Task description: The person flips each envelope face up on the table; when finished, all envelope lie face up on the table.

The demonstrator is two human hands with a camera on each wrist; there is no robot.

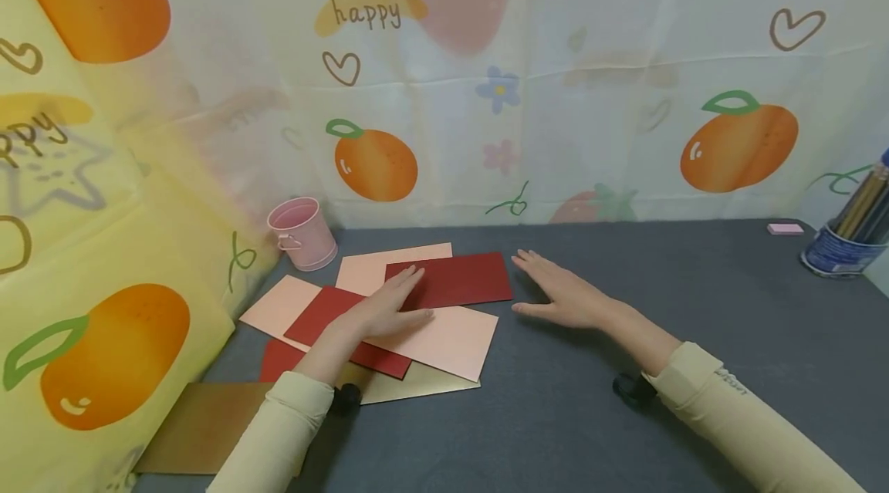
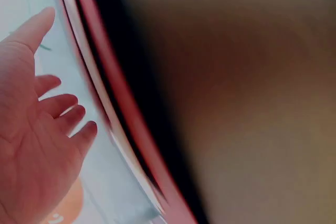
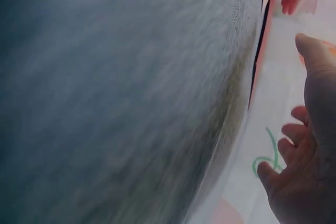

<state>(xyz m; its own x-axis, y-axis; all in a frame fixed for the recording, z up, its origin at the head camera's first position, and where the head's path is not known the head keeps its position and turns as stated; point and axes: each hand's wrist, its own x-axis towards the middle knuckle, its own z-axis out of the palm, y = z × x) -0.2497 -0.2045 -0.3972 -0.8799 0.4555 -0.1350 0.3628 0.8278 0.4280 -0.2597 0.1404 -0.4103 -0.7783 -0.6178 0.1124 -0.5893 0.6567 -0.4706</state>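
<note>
My left hand [image 1: 380, 314] hovers with its fingers extended over a loose pile of flat rectangular cards. Under and around it lie a dark red card [image 1: 472, 281], a pale pink card [image 1: 454, 339], a second dark red card [image 1: 316, 317] and a gold card [image 1: 434, 385]. Farther back, another pale pink card [image 1: 361, 268] is partly covered. To the right of the pile is my right hand [image 1: 566, 291], fingers spread and palm facing left, close to the red card's right edge. Both wrist views show the palms, the left hand [image 2: 37, 135] and right hand [image 3: 310, 150], holding nothing.
A small pink bucket [image 1: 305, 238] stands behind the pile. A brownish-gold sheet [image 1: 201, 427] lies at the front left. At the far right are a pink eraser-like block [image 1: 785, 229] and a blue pen cup [image 1: 840, 252]. A fruit-print curtain [image 1: 597, 130] hangs behind the dark tabletop [image 1: 528, 431].
</note>
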